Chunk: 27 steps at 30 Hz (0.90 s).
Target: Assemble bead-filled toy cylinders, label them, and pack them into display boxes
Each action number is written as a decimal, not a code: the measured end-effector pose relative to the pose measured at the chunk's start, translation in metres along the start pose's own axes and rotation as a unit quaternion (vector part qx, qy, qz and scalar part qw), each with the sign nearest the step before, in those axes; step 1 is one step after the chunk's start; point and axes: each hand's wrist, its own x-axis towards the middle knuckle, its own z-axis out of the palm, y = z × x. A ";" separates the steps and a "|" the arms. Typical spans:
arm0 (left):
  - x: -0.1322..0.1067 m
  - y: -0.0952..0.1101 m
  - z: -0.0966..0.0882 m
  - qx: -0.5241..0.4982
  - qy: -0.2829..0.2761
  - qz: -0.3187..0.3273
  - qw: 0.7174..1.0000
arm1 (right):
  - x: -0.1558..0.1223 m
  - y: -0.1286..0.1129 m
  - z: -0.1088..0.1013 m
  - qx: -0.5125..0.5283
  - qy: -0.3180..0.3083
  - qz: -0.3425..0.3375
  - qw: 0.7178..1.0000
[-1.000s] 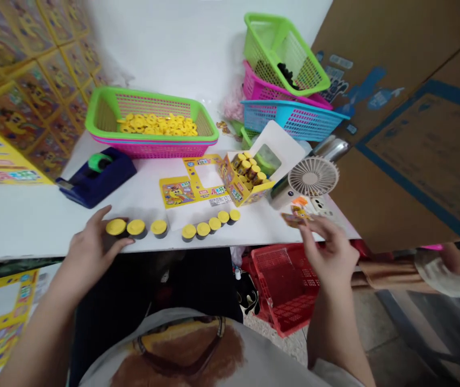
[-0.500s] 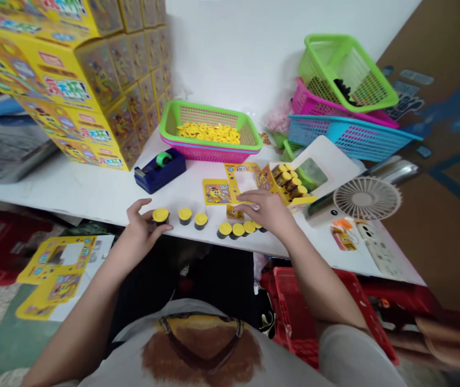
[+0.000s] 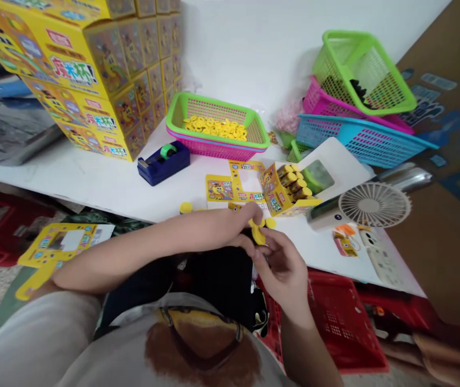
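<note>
My left hand [image 3: 230, 228] reaches across to the right, its fingers closed on a small black tub with a yellow lid [image 3: 258, 235], which is tilted. Close against it is my right hand [image 3: 282, 266], with curled fingers and thumb on the tub's near right side; a thin shiny bit shows between them, too small to name. Other yellow lids [image 3: 270, 222] show just behind the hands at the table's front edge. One more yellow-lidded tub [image 3: 186, 207] stands to the left, partly behind my left forearm. A small yellow printed piece [image 3: 236, 206] lies behind my left hand.
An open yellow box [image 3: 272, 188] holds several yellow-capped tubes. Behind are a green basket [image 3: 258, 126] of yellow pieces and a blue tape dispenser [image 3: 163, 163]. Stacked boxes [image 3: 93, 102] rise at left; coloured baskets [image 3: 359, 137] and a fan [image 3: 375, 206] stand at right.
My left hand has carried a yellow-lidded tub from the left to the right. My right hand has drawn back toward my body, and both hands now meet at the tub.
</note>
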 end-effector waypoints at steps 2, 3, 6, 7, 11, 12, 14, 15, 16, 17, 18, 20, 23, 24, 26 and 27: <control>0.015 0.012 -0.007 0.065 -0.011 -0.008 0.998 | -0.004 0.007 -0.004 0.007 0.055 0.007 0.998; 0.023 0.016 -0.010 0.078 -0.014 0.007 0.997 | -0.005 0.008 -0.007 0.005 0.080 0.009 0.997; 0.051 0.016 -0.019 0.025 -0.067 0.052 0.996 | -0.010 0.009 -0.017 -0.036 0.132 0.014 0.991; 0.062 0.010 -0.021 0.019 -0.085 0.037 0.996 | -0.011 0.009 -0.021 -0.053 0.146 0.013 0.988; 0.100 -0.029 -0.020 0.182 -0.073 -0.142 0.970 | -0.018 0.009 -0.034 -0.082 0.159 -0.007 0.984; 0.106 -0.039 -0.017 0.201 -0.072 -0.166 0.963 | -0.020 0.009 -0.036 -0.075 0.150 -0.012 0.986; 0.113 -0.055 -0.010 0.201 -0.073 -0.179 0.960 | -0.024 0.012 -0.036 -0.056 0.129 -0.016 0.990; 0.115 -0.060 -0.008 0.199 -0.073 -0.179 0.961 | -0.026 0.014 -0.035 -0.049 0.121 -0.016 0.991; 0.116 -0.064 -0.006 0.197 -0.072 -0.178 0.961 | -0.027 0.017 -0.035 -0.044 0.113 -0.016 0.993; 0.117 -0.068 -0.005 0.195 -0.069 -0.177 0.962 | -0.029 0.019 -0.033 -0.039 0.106 -0.015 0.994; 0.117 -0.070 -0.006 0.192 -0.066 -0.175 0.963 | -0.029 0.020 -0.032 -0.034 0.098 -0.015 0.994; 0.118 -0.074 -0.010 0.182 -0.054 -0.169 0.967 | -0.030 0.022 -0.030 -0.029 0.081 -0.020 0.996; 0.118 -0.079 -0.022 0.150 -0.018 -0.149 0.977 | -0.029 0.022 -0.027 -0.038 0.052 -0.042 0.997; 0.116 -0.080 -0.027 0.135 -0.002 -0.141 0.981 | -0.028 0.021 -0.025 -0.040 0.047 -0.046 0.997; 0.109 -0.080 -0.037 0.108 0.026 -0.127 0.986 | -0.028 0.021 -0.023 -0.034 0.053 -0.044 0.997; 0.102 -0.078 -0.042 0.091 0.037 -0.120 0.988 | -0.027 0.022 -0.023 -0.030 0.063 -0.040 0.997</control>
